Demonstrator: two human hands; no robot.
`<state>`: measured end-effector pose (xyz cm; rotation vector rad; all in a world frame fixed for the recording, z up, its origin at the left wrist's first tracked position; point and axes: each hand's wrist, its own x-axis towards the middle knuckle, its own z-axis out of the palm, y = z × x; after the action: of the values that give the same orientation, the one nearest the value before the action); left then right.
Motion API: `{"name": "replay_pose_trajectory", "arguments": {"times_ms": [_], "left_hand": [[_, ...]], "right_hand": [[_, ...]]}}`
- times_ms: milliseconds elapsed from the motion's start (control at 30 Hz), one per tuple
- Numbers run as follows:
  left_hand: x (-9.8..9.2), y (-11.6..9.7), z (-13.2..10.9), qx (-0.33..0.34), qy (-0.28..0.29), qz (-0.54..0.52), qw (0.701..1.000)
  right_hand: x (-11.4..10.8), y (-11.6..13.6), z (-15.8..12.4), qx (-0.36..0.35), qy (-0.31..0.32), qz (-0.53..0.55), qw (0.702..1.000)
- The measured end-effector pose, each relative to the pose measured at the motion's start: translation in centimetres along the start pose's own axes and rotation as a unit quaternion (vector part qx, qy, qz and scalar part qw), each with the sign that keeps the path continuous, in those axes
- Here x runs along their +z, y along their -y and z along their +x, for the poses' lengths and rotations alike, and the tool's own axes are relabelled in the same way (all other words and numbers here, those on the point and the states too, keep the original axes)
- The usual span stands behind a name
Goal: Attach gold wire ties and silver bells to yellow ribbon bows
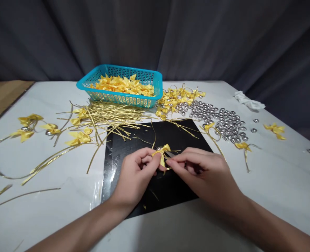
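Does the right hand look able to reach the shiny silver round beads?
Probably yes: the beads lie openly beyond the right hand, with nothing tall between, though it's busy at a yellow ribbon bow.

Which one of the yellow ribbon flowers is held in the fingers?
The yellow ribbon flower above the black board, pinched by the left hand. The other flowers lie on the table or in the blue basket.

Craft wkspc (tbl (281, 185) w/ ribbon bows (81, 137))
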<state>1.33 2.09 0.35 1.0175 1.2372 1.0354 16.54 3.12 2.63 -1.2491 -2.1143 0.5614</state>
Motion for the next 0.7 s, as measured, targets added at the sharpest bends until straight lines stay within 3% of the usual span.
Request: {"name": "replay_pose_trajectory", "arguments": {"times_ms": [133,233,333,433,533,600,700], "left_hand": [[0.0,0.0,-0.1,-0.018,0.013,-0.001,1.000],[-0.2,-0.1,0.1,-0.028,0.030,0.002,0.999],[-0.5,-0.6,0.3,-0.036,0.085,0.008,0.996],[-1.0,-1.1,0.7,-0.049,0.128,0.001,0.991],[-1.1,-1.3,1.0,-0.054,0.116,-0.019,0.992],[-1.1,-1.3,1.1,-0.056,0.101,-0.035,0.993],[-1.1,-1.2,1.1,-0.061,0.086,-0.046,0.993]], "right_hand": [[-0.3,-0.6,0.1,-0.050,-0.056,-0.068,0.995],[-0.5,-1.0,0.2,-0.090,-0.051,-0.118,0.988],[-0.8,-1.0,0.4,-0.087,-0.028,-0.106,0.990],[-1.3,-0.5,0.7,0.057,0.045,0.045,0.996],[-1.7,-0.3,1.1,0.217,0.125,0.202,0.947],[-1.8,-0.5,1.2,0.254,0.131,0.251,0.925],[-1.8,-0.9,1.2,0.261,0.117,0.277,0.917]]}}
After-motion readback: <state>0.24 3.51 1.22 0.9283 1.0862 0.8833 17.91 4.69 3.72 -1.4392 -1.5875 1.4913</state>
